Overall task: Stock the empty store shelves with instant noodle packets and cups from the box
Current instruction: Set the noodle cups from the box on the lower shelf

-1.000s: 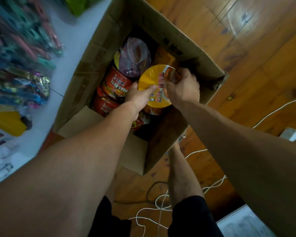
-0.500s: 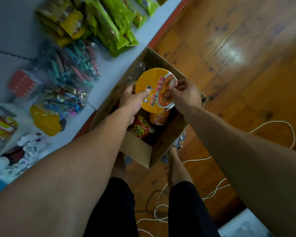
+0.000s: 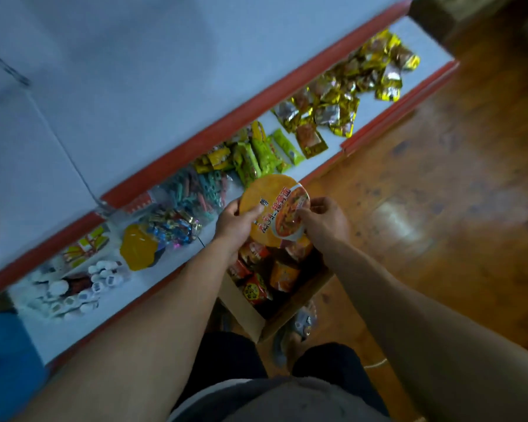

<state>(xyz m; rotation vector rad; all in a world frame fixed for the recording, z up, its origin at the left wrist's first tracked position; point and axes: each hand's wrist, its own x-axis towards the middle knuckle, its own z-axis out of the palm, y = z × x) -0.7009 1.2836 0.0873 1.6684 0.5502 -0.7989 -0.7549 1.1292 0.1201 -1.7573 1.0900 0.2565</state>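
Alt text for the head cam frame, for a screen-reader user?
The left hand and right hand hold a yellow-lidded noodle bowl above an open cardboard box of more noodle cups and packets on a wooden floor. Beside it, a white, red-edged shelf carries snack packets.

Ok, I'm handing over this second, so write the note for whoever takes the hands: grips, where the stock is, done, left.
Left hand and right hand both grip the yellow-lidded noodle cup at its rim, above the box.
Box stands on the floor beside the lower shelf, with more noodle packets inside.
Done: one cup out of the box. No noodles show on a shelf.
Left: shelve this cup, then the rest.
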